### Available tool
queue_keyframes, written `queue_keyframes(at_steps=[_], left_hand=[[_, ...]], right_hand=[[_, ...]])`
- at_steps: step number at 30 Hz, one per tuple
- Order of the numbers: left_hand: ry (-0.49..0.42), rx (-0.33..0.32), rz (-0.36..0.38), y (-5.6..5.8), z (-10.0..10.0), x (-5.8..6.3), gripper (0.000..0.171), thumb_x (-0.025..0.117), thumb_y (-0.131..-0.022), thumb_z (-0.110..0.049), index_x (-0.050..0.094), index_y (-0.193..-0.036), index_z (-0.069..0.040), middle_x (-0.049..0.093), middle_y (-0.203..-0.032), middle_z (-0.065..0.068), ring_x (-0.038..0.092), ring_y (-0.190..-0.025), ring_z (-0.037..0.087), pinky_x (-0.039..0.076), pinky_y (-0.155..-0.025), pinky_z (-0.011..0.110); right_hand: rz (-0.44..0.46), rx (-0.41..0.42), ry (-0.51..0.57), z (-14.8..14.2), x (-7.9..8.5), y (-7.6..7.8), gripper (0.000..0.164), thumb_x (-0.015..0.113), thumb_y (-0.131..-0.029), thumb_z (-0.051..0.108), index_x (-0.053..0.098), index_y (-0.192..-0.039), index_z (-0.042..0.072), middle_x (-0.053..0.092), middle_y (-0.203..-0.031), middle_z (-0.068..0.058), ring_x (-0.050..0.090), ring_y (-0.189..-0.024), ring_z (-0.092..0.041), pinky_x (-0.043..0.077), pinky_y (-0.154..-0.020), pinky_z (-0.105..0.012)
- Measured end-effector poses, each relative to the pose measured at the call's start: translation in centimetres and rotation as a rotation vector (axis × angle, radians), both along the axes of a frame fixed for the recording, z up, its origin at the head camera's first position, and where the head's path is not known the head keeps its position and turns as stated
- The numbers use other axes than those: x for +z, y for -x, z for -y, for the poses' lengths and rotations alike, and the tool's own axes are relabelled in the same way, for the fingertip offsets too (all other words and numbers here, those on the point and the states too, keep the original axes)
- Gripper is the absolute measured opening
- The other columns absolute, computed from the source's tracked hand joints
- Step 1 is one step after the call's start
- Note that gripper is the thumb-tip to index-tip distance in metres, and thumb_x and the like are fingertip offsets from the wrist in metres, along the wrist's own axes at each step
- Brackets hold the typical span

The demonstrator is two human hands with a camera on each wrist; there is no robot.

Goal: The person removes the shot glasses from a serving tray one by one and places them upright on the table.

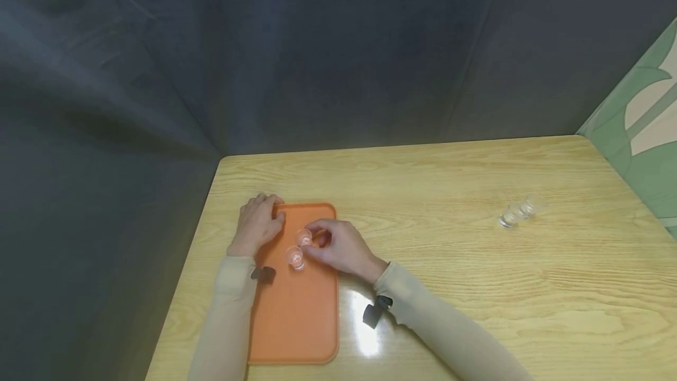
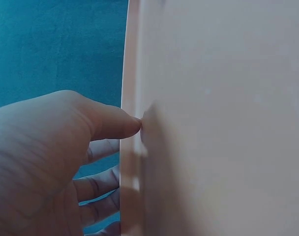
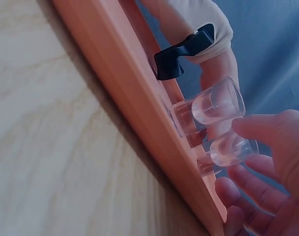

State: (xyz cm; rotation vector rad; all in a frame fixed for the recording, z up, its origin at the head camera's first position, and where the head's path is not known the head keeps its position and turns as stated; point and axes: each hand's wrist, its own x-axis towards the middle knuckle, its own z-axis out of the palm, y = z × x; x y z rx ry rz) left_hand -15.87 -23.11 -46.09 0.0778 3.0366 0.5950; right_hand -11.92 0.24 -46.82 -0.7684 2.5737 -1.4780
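Note:
My left hand [image 1: 256, 225] grips the orange tray [image 1: 296, 328] by its left rim near the far corner. In the left wrist view the thumb [image 2: 122, 123] lies over the rim and the other fingers are outside it, partly hidden behind it. Two small clear glass cups with narrower bases stand upright in the tray, close together. My right hand [image 1: 346, 249] reaches over the tray's right rim and pinches the farther cup [image 3: 228, 149] between thumb and fingers. The nearer cup [image 1: 295, 257] stands beside the thumb [image 3: 253, 128].
More small clear cups [image 1: 510, 215] stand in a short slanting row on the wooden table [image 1: 449, 287], well to the right of the tray. Dark cloth [image 1: 344, 57] rises behind and left of the table. A green patterned cloth [image 1: 653, 128] hangs at the right edge.

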Motion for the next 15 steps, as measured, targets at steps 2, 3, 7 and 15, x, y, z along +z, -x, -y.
queue_keyframes(at_steps=[2, 3, 7, 15], left_hand=[[-0.002, -0.001, -0.002, 0.0, -0.01, 0.02, 0.037, 0.063, -0.102, -0.026, 0.066, -0.134, -0.006, 0.065, -0.127, 0.02, 0.058, -0.119, 0.041, 0.042, -0.11, 0.058], [-0.003, -0.001, -0.002, 0.0, -0.01, 0.03, 0.037, 0.063, -0.103, -0.026, 0.066, -0.134, -0.006, 0.065, -0.126, 0.02, 0.058, -0.119, 0.041, 0.042, -0.11, 0.058], [-0.001, -0.002, -0.003, 0.01, -0.05, 0.08, 0.037, 0.063, -0.103, -0.026, 0.066, -0.134, -0.005, 0.065, -0.126, 0.02, 0.058, -0.118, 0.041, 0.042, -0.11, 0.058], [-0.002, 0.006, -0.007, -0.03, -0.1, 0.03, 0.035, 0.064, -0.102, -0.024, 0.067, -0.133, -0.006, 0.065, -0.126, 0.02, 0.058, -0.121, 0.041, 0.041, -0.112, 0.058]], right_hand=[[0.005, -0.002, 0.015, -0.01, -0.09, -0.01, 0.033, 0.084, -0.089, 0.025, 0.078, -0.117, 0.009, 0.08, -0.095, -0.005, 0.073, -0.08, -0.014, 0.055, -0.074, -0.02], [0.008, -0.003, 0.022, 0.0, -0.14, -0.01, 0.033, 0.084, -0.089, 0.025, 0.078, -0.117, 0.009, 0.08, -0.095, -0.005, 0.073, -0.08, -0.012, 0.056, -0.074, -0.02], [0.023, -0.008, 0.047, -0.03, -0.34, -0.02, 0.032, 0.085, -0.088, 0.025, 0.078, -0.116, 0.009, 0.079, -0.093, -0.003, 0.069, -0.077, -0.006, 0.057, -0.072, -0.021], [0.067, -0.014, 0.08, -0.21, -0.65, 0.01, 0.03, 0.087, -0.088, 0.025, 0.079, -0.113, 0.01, 0.077, -0.088, 0.0, 0.067, -0.074, -0.005, 0.057, -0.071, -0.021]])
